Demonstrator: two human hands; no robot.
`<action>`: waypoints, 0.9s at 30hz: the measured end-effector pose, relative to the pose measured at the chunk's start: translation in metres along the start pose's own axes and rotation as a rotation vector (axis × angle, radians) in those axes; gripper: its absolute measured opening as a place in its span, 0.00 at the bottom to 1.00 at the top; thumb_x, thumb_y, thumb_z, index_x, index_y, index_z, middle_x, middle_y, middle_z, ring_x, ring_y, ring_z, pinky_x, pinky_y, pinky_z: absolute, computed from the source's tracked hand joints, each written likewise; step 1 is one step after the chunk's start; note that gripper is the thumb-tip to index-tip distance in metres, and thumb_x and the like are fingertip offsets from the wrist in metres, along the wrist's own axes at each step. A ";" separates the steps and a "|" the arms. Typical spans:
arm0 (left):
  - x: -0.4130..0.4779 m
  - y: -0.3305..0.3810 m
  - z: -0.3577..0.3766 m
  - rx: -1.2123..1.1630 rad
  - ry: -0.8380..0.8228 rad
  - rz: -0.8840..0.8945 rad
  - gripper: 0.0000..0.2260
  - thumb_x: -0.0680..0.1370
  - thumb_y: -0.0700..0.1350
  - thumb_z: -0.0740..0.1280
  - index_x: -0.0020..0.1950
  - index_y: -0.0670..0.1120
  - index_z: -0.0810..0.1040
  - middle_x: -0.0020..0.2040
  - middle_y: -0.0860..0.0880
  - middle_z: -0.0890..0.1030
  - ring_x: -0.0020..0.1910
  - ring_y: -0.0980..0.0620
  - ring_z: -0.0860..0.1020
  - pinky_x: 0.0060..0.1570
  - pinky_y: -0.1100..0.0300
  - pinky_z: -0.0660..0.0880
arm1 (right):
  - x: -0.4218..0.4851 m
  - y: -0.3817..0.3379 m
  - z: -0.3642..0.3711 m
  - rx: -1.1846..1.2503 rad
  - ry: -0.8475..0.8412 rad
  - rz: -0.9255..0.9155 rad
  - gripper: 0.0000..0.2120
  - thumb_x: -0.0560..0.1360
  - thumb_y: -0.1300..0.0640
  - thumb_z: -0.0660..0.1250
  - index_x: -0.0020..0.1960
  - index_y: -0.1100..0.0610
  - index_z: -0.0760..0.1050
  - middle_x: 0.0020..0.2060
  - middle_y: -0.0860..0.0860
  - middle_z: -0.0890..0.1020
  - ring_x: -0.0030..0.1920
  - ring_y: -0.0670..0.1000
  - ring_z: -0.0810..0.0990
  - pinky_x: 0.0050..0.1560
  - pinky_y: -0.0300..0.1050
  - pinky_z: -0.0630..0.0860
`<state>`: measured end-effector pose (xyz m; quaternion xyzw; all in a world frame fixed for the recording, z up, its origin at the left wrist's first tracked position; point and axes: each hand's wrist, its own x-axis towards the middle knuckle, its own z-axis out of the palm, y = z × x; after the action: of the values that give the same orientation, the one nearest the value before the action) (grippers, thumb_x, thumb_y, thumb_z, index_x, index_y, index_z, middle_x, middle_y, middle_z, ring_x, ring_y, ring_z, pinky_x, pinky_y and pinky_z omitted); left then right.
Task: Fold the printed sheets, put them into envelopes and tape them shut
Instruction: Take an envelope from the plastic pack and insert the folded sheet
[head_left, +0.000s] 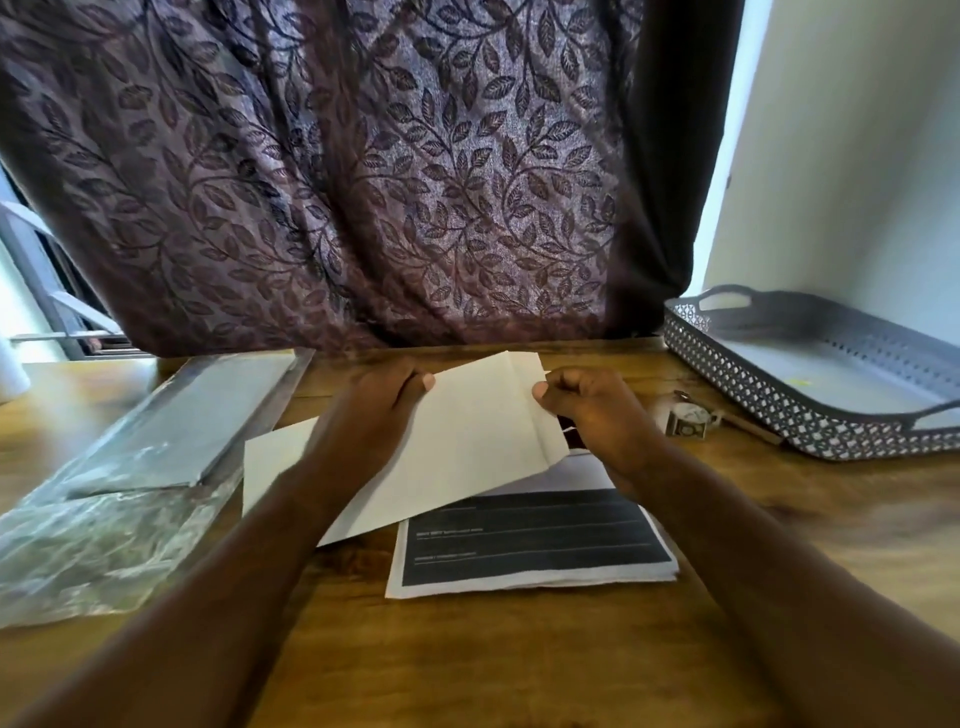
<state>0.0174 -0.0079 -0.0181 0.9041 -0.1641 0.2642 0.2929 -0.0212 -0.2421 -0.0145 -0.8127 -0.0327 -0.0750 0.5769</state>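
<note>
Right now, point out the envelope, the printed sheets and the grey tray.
envelope (467, 441): head view, on the middle of its blank white face.
printed sheets (535, 540): head view, on the dark printed block of the top sheet.
grey tray (753, 400): head view, on its perforated front wall.

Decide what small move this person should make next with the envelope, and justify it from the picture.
Probably the right hand should pull open the mouth of the white envelope. It pinches the flap end while the left hand holds the opposite edge. The folded printed sheet lies beneath on the wooden table, not yet inside.
</note>
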 end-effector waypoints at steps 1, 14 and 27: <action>-0.001 0.000 0.001 -0.013 -0.006 -0.008 0.11 0.84 0.48 0.61 0.52 0.41 0.78 0.45 0.49 0.73 0.46 0.53 0.71 0.49 0.63 0.61 | -0.001 0.001 0.000 0.014 0.009 0.012 0.12 0.83 0.51 0.60 0.55 0.58 0.78 0.54 0.51 0.84 0.52 0.54 0.84 0.52 0.49 0.82; -0.003 -0.001 -0.003 -0.047 -0.034 0.129 0.15 0.80 0.59 0.57 0.45 0.50 0.76 0.37 0.54 0.76 0.37 0.51 0.75 0.41 0.49 0.76 | -0.004 0.002 -0.004 -0.026 0.078 -0.081 0.09 0.78 0.60 0.69 0.57 0.52 0.77 0.57 0.50 0.84 0.54 0.50 0.84 0.57 0.54 0.82; -0.010 0.010 0.000 -0.035 -0.042 0.189 0.15 0.79 0.60 0.56 0.45 0.53 0.77 0.36 0.56 0.76 0.36 0.54 0.75 0.37 0.49 0.76 | -0.005 0.006 -0.002 -0.495 0.326 -0.228 0.07 0.76 0.52 0.73 0.47 0.52 0.75 0.36 0.44 0.81 0.32 0.44 0.80 0.31 0.39 0.77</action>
<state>0.0050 -0.0147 -0.0195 0.8846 -0.2596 0.2689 0.2789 -0.0255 -0.2463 -0.0202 -0.8968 -0.0115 -0.2743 0.3471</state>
